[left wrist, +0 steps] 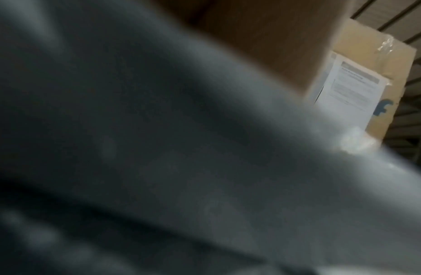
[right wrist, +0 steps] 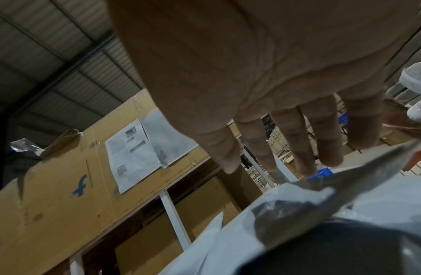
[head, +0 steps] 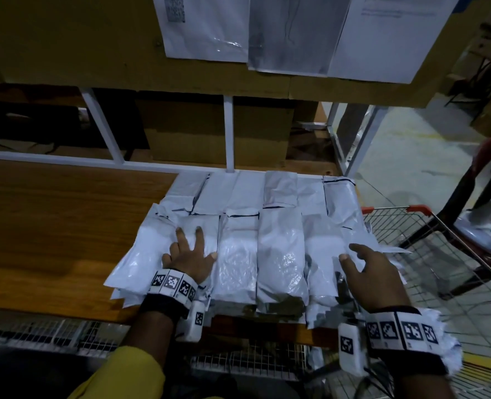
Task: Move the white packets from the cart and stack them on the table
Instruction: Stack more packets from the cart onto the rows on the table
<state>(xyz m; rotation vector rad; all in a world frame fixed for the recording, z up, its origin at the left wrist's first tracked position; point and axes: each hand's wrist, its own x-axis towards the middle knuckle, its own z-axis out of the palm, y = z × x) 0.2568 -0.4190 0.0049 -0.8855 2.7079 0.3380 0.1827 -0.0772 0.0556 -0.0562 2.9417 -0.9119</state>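
Several white packets (head: 278, 246) lie in overlapping rows on the right part of the wooden table (head: 51, 226). My left hand (head: 191, 250) rests flat on the left front packet (head: 152, 254), fingers spread and straight. My right hand (head: 365, 263) hovers over the right front packets (head: 322, 254) with fingers extended, holding nothing. In the right wrist view the right hand (right wrist: 275, 148) shows an open palm above a white packet (right wrist: 287, 223). The left wrist view is blurred by a grey packet surface (left wrist: 157, 148). The wire cart (head: 428, 240) stands to the right of the table.
A cardboard wall (head: 65, 38) with taped paper sheets (head: 206, 27) rises behind the table, on a white metal frame (head: 228, 133). A white fan base (head: 486, 231) stands on the floor beyond the cart. A wire mesh edge (head: 51, 335) runs along the table's front.
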